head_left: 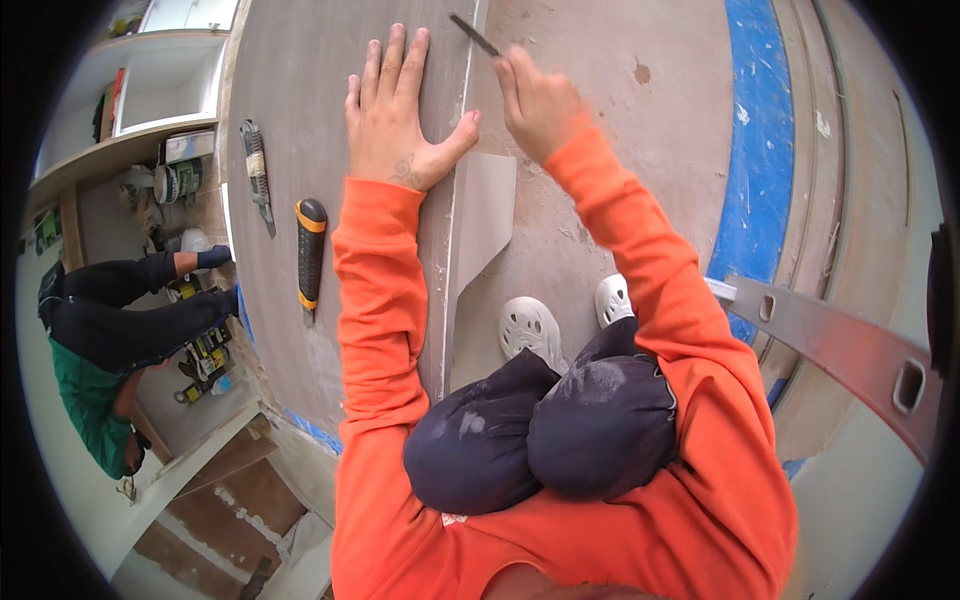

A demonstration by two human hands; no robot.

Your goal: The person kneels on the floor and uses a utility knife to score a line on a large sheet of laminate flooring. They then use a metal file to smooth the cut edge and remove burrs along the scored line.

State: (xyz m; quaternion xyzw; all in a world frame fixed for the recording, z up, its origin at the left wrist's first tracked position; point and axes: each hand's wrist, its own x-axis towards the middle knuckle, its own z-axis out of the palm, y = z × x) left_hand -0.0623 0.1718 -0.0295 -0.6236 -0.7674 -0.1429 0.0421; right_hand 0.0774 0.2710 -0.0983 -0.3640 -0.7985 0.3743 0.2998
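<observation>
I observed the right hand [543, 105] with its fingers clamped on a slim dark tool [474, 34] over the edge of a grey board [290, 70], where the left hand [395, 125] lay flat, fingers slightly apart. A slip, in my judgement, risked cutting the thumb reaching that rough, pale edge; 1 round-ended black-and-orange handle [310, 255] lay on the smooth face.

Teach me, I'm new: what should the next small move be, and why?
Perhaps draw the left hand back a little: its thumb reaches the edge of the board, and the right hand holds a thin dark tool nearby.
</observation>
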